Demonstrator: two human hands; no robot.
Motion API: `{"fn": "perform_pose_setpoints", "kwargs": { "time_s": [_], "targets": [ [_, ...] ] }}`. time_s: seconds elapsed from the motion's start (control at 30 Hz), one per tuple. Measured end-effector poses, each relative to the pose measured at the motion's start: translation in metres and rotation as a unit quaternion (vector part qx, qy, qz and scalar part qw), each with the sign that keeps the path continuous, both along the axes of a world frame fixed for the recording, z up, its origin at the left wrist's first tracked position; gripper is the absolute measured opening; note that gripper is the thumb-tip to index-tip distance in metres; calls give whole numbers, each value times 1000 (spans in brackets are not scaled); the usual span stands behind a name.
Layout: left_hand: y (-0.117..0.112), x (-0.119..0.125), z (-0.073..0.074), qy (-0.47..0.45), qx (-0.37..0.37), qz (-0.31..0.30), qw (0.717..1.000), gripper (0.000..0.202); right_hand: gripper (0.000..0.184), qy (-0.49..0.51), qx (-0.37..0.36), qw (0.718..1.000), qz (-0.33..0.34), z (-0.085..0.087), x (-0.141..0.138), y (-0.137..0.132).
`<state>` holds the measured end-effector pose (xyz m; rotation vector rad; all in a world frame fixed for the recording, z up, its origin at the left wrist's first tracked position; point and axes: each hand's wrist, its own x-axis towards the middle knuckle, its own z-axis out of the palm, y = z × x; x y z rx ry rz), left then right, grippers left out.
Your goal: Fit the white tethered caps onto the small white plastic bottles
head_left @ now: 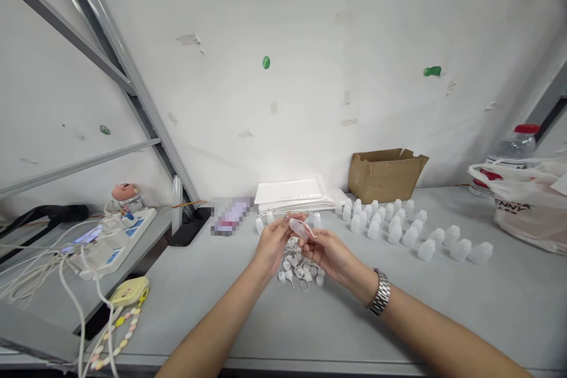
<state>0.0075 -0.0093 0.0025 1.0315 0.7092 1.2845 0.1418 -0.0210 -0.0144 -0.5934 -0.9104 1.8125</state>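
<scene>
My left hand (pixel 275 240) and my right hand (pixel 328 254) meet above the grey table (pixel 443 313), both pinching one small translucent plastic bottle (pixel 299 228) held between them. The left fingers grip its left end, the right fingers its right end. Under the hands lies a pile of small white caps and nozzles (pixel 299 269). A metal watch (pixel 380 292) is on my right wrist.
Several white capped bottles (pixel 398 227) stand in rows to the right. Behind are a stack of white bags (pixel 295 194) and an open cardboard box (pixel 384 174). A plastic bag (pixel 529 204) and a water bottle (pixel 514 147) sit far right. Power strips and cables (pixel 106 242) lie left.
</scene>
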Motion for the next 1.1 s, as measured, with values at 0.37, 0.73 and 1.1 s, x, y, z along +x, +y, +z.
{"fn": "perform_pose_setpoints", "kwargs": {
  "time_s": [0.37, 0.73, 1.1],
  "targets": [
    [-1, 5, -8, -52, -75, -22, 996, 24, 21, -389, 317, 830, -243, -11, 1, 1],
    [-5, 6, -6, -75, -42, -28, 996, 23, 14, -472, 545, 603, -341, -10, 3, -4],
    [-5, 7, -5, -60, -41, -56, 996, 27, 19, -376, 328, 824, -268, -6, 1, -3]
  ]
}}
